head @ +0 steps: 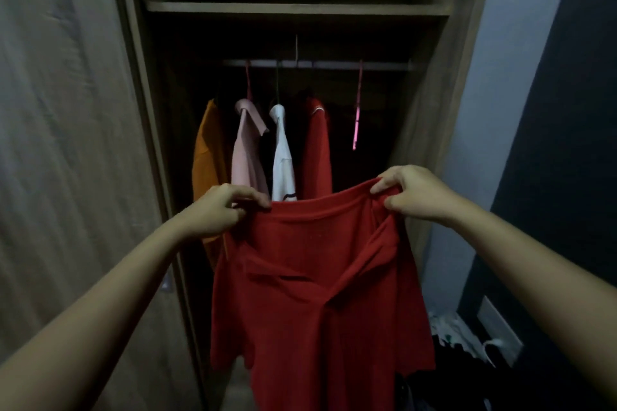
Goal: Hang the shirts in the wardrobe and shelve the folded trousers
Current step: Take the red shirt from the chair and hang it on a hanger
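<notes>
I hold a red shirt [317, 294] up in front of the open wardrobe. My left hand [222, 210] pinches its top edge on the left and my right hand [414, 192] grips the top edge on the right, so the cloth hangs down between them. Behind it, on the rail [320, 64], hang an orange shirt [207, 157], a pink shirt [248, 147], a white shirt [282, 157] and another red shirt [317, 147]. An empty pink hanger [358, 110] hangs at the rail's right end.
A wooden shelf [297, 8] spans the wardrobe above the rail. The wardrobe door [66, 143] stands at my left. A grey wall is on the right, with a heap of dark and white clothes [460, 344] on the floor below it.
</notes>
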Action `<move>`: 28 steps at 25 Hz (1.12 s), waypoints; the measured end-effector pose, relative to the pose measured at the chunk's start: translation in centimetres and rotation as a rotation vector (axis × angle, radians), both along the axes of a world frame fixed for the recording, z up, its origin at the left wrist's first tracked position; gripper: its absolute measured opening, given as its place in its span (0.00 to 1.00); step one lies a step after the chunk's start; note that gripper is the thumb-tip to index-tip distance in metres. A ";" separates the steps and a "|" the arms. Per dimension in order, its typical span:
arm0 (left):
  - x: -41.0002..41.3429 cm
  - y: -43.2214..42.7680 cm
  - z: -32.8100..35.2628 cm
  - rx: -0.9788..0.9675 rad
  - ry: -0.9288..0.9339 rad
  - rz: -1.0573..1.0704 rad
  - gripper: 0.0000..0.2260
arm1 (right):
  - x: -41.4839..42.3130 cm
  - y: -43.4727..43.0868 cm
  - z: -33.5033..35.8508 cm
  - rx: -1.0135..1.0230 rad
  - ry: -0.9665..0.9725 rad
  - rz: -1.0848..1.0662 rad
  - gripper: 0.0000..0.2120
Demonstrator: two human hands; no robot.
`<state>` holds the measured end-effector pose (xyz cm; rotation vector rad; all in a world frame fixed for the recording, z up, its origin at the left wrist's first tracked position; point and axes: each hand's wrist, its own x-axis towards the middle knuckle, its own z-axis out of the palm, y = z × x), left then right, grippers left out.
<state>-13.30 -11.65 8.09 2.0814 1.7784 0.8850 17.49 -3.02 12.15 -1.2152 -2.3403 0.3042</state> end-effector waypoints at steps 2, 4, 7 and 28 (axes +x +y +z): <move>1.7 1.4 1.4 -0.017 -0.208 -0.151 0.14 | -1.0 0.5 0.7 -0.049 0.000 -0.025 0.19; 3.5 4.9 2.6 0.164 -0.182 -0.129 0.16 | -2.3 1.0 1.1 -0.140 -0.023 -0.018 0.20; 6.1 12.0 4.9 0.327 -0.153 -0.088 0.23 | -3.4 2.2 1.8 -0.114 -0.079 0.008 0.20; 14.4 30.4 7.6 0.183 -0.518 0.270 0.16 | -2.5 8.2 1.7 0.014 -0.153 -0.096 0.21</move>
